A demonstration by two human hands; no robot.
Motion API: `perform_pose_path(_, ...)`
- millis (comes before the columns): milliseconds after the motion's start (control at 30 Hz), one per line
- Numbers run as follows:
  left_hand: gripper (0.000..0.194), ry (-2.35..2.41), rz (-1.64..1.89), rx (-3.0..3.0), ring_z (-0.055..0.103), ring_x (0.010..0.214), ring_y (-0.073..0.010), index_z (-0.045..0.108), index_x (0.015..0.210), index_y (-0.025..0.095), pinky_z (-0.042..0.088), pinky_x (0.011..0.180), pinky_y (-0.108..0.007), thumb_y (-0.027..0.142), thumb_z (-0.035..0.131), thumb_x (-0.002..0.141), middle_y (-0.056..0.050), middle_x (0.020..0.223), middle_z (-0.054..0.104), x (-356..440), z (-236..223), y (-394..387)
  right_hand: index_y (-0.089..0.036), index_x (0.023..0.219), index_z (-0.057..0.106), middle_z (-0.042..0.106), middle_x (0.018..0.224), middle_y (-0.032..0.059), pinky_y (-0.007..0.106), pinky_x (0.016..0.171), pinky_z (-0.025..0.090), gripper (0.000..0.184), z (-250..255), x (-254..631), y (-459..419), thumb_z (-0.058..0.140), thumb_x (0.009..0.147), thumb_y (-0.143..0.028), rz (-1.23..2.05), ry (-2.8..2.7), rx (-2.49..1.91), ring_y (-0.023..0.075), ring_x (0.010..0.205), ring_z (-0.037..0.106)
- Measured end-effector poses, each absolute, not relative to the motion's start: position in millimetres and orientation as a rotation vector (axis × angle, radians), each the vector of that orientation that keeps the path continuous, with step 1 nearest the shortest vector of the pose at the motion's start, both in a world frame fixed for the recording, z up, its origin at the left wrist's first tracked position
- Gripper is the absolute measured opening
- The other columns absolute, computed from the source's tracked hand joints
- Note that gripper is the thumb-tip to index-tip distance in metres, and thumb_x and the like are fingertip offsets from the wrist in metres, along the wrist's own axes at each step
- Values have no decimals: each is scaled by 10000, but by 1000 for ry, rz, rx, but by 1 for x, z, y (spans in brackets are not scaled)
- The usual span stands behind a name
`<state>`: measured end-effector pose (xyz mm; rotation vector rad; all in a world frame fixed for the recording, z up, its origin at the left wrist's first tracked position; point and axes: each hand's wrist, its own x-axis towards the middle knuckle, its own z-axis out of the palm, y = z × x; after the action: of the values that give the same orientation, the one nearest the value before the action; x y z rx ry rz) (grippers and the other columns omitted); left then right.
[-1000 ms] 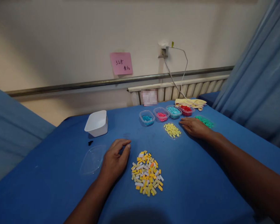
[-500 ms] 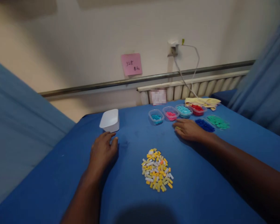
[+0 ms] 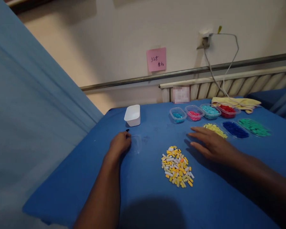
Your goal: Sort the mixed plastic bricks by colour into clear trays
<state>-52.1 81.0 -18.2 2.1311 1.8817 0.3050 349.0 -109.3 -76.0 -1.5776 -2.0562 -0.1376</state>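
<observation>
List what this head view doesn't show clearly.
In the head view:
Left hand: contact with black scrap too small to tell.
Clear plastic: partly behind that hand.
Pale yellow pieces: partly behind right hand.
Card: blurred by pixelation.
Right forearm: cut off by right edge.

Left hand (image 3: 120, 143) curled, right hand (image 3: 211, 143) spread open.

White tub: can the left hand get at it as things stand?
Probably yes: the white tub stands just beyond the left hand, its top open, with only a small black item between them.
</observation>
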Motion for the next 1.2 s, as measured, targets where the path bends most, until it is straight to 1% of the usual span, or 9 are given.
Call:
perform_pose_path(100, 214, 1871, 401, 2082, 703, 700, -243, 793, 915, 203, 469, 658, -313, 153, 648, 766, -73, 778, 775, -52, -17, 84, -228, 1352, 778, 729, 1472, 157, 582, 1169, 547, 365, -80, 319, -117, 586, 1086, -389, 1, -2055, -1447, 340, 1380, 677)
perform_pose_path(200, 246, 1821, 572, 2037, 712, 748, -232, 790, 973, 180, 489, 664, -299, 189, 631, 786, -77, 846, 784, -42, -14, 85, -237, 1373, 760, 749, 1439, 144, 566, 1144, 573, 344, -73, 300, -119, 613, 1077, -331, 51, -2034, -1369, 322, 1348, 697)
perform_pose_path(300, 317, 1672, 774, 1964, 708, 760, -205, 779, 1055, 157, 510, 657, -275, 241, 604, 805, -69, 908, 784, -16, -15, 75, -239, 1460, 692, 710, 1494, 155, 545, 1095, 611, 388, -57, 286, -121, 612, 1082, -277, -46, -2024, -1278, 314, 1334, 699)
perform_pose_path(433, 284, 1352, 877, 1830, 619, 626, -167, 779, 967, 160, 443, 555, -258, 288, 652, 746, -20, 767, 722, 34, -24, 43, -229, 1480, 665, 667, 1552, 170, 483, 912, 666, 412, -43, 275, -124, 606, 1075, -191, -265, -2146, -1190, 297, 1144, 754)
perform_pose_path(633, 336, 1214, 840, 1777, 663, 634, -178, 784, 1083, 164, 509, 572, -281, 366, 664, 842, -38, 837, 770, 81, -36, 15, -215, 1329, 753, 781, 1382, 122, 419, 831, 650, 308, -49, 295, -122, 594, 1076, -138, -392, -2223, -1154, 259, 1006, 770)
perform_pose_path(767, 394, 1179, 912, 1873, 758, 877, -239, 785, 1168, 164, 613, 804, -361, 453, 662, 930, -89, 1035, 814, 78, -43, 21, -233, 1328, 781, 782, 1381, 128, 451, 950, 638, 331, -58, 336, -113, 579, 1078, -155, -348, -2124, -1375, 287, 1123, 769)
perform_pose_path(900, 333, 1119, 915, 2096, 757, 1018, -266, 800, 1157, 187, 605, 956, -420, 419, 625, 993, -98, 1109, 809, 68, -54, 31, -219, 1210, 827, 806, 1310, 121, 416, 923, 609, 305, -63, 373, -104, 560, 1072, -166, -299, -2230, -1608, 281, 1069, 752)
perform_pose_path(1067, 283, 954, 888, 2250, 745, 1151, -275, 805, 1153, 204, 590, 1064, -454, 370, 609, 1033, -112, 1206, 796, 65, -52, 24, -206, 1299, 802, 759, 1406, 142, 481, 962, 569, 470, -58, 377, -111, 593, 910, -45, -321, -2322, -1733, 341, 1131, 706)
perform_pose_path(1200, 501, 660, 481, 2425, 553, 1528, -314, 678, 1501, 240, 442, 1282, -542, 509, 573, 1091, -134, 1623, 610, 62, -33, -7, -196, 1401, 756, 708, 1498, 162, 554, 1075, 546, 427, -58, 357, -117, 591, 1008, -182, -233, -2292, -1593, 379, 1309, 674)
